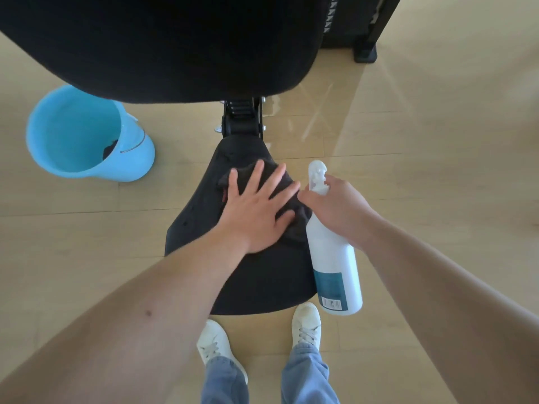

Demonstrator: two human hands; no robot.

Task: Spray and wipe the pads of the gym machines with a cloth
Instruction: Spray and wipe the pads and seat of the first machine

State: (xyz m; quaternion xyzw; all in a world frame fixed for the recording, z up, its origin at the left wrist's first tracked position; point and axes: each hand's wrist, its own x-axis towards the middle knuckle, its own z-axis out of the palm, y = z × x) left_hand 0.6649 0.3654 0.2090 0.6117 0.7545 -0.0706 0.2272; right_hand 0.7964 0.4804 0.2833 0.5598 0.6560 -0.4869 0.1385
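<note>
Black vinyl covers the seat pad (262, 281) under both hands. The left hand (256, 211) lies palm down on a dark cloth (296, 228), fingers straight and spread wide, pressing the cloth flat against the pad. The cloth shows between the fingers, beyond the fingertips, and in a bunched fold just past the thumb.

The right hand (335, 205) is just beside the left hand, on its thumb side. Its fingers are curled round the neck of a white spray bottle (332, 258), right under the trigger head. The nozzle points away from the person. The bottle's body slants down below the wrist over the pad's edge, its teal label and barcode facing up.

Beyond the left hand's fingertips, a black hinge bracket (242, 121) joins the seat pad to the large black back pad (175, 48) further off. Well apart from the left hand, on its little-finger side, a light blue bucket (137, 158) stands on the pale wood-look floor (437, 141). Something dark lies inside it, too small to tell what. Below both forearms, two white shoes (306, 319) and blue jeans legs show at the pad's near edge.
</note>
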